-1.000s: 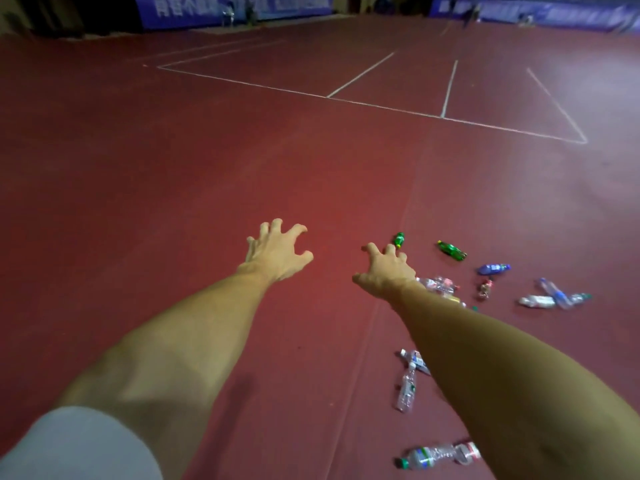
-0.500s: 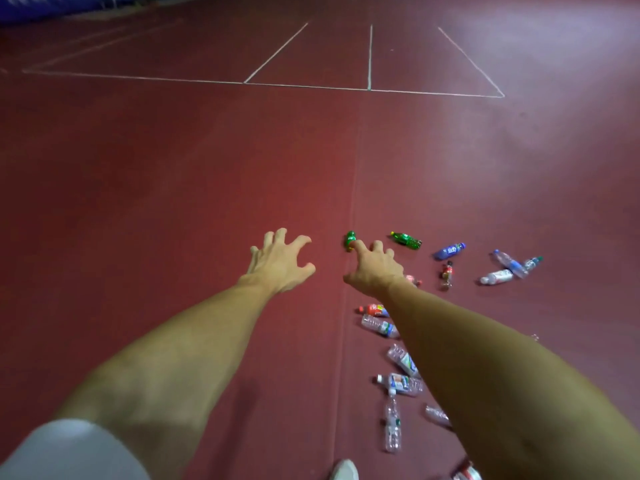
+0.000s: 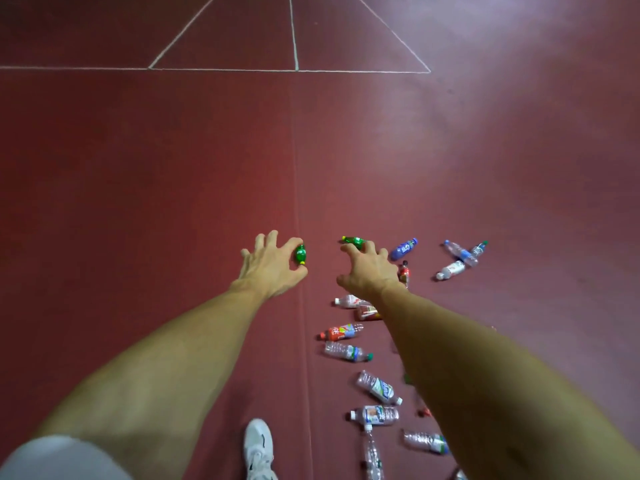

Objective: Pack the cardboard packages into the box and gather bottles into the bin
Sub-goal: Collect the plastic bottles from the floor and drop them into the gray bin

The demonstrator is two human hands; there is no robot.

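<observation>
I am viewing the left hand reaching out above the red floor, fingers spread and half curled; a small green bottle is showing between thumb and forefinger, and I cannot tell whether they touch. The right hand is reaching likewise, clawed and holding nothing, a second green bottle lying just beyond its fingertips. More bottles are lying scattered toward the floor's near right.

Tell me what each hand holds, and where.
Seemingly nothing: left hand and right hand reach out empty; the green bottle beside the left thumb likely lies on the floor.
</observation>
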